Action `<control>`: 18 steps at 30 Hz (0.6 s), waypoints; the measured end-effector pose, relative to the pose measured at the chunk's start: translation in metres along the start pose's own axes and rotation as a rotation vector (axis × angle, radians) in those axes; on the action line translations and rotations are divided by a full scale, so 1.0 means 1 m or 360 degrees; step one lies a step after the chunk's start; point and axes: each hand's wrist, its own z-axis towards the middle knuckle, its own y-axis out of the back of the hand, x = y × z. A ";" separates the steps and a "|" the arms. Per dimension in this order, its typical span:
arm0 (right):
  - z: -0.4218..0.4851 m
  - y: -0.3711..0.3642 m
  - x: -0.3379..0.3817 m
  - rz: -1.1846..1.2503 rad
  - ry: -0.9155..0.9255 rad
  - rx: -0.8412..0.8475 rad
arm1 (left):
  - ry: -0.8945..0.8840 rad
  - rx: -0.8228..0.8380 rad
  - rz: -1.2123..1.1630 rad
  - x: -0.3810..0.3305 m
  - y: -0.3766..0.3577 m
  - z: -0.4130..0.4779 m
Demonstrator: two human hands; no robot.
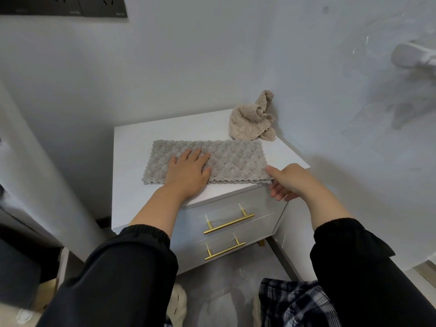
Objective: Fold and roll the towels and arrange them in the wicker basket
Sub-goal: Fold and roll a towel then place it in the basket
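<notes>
Left hand [188,168] flat on grey towel [233,159] | right hand [286,182] pinches its near-right corner | grey towel: bumpy scallop-edged long strip, flat on nightstand tabletop [132,147] | beige towel [247,123] crumpled behind

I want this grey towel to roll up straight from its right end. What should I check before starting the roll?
1. Grey towel lies flat as a folded strip on the nightstand: ok.
2. Left hand presses the strip flat: ok.
3. Right hand pinches the near right corner: ok.
4. Strip well back from the front edge: not ok, that corner sits at the brink.
5. Beige towel clear of the strip: cannot tell, it bunches right beside the far edge.
6. Wicker basket ready: cannot tell, not in view.
</notes>
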 end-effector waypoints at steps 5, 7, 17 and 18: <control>-0.002 0.001 0.006 0.0448 -0.0015 -0.0030 | -0.0038 -0.0087 0.0053 -0.002 0.002 -0.002; 0.000 0.002 0.008 0.0638 0.0042 -0.0103 | -0.0058 -0.0074 0.0135 -0.006 0.004 -0.003; 0.005 0.006 0.020 0.1791 0.0132 -0.0297 | -0.0073 -0.0035 -0.0607 -0.045 0.033 -0.011; 0.001 0.008 0.022 0.1860 0.0168 -0.0220 | -0.0010 -0.0153 -0.0637 -0.046 0.032 -0.013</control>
